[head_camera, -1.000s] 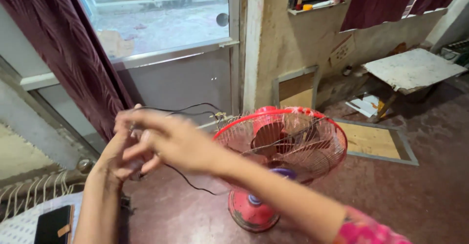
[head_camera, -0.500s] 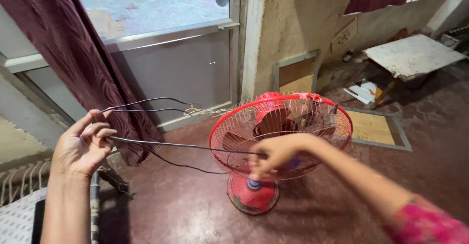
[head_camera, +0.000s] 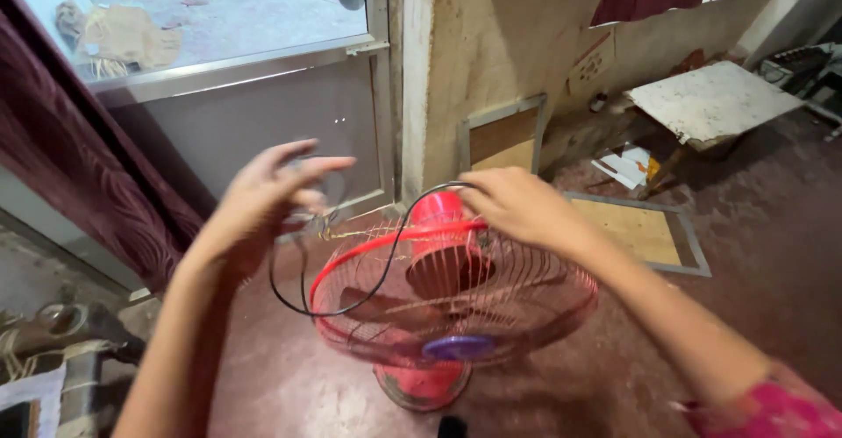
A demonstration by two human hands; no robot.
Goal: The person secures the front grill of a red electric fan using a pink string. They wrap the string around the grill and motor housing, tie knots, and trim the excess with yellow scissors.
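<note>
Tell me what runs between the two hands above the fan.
In the head view, a black cord sags in a loop from the left hand to the right hand, crossing the red fan cage.

I'm in a worn room of a home: maroon curtain (head_camera: 61, 192) by a glass door (head_camera: 219, 17), stained wall (head_camera: 509, 61), red table fan (head_camera: 447, 306) on the floor.

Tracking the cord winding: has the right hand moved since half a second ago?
Yes. The right hand rose from the fan cage's front to the top behind it, holding the cord.
</note>
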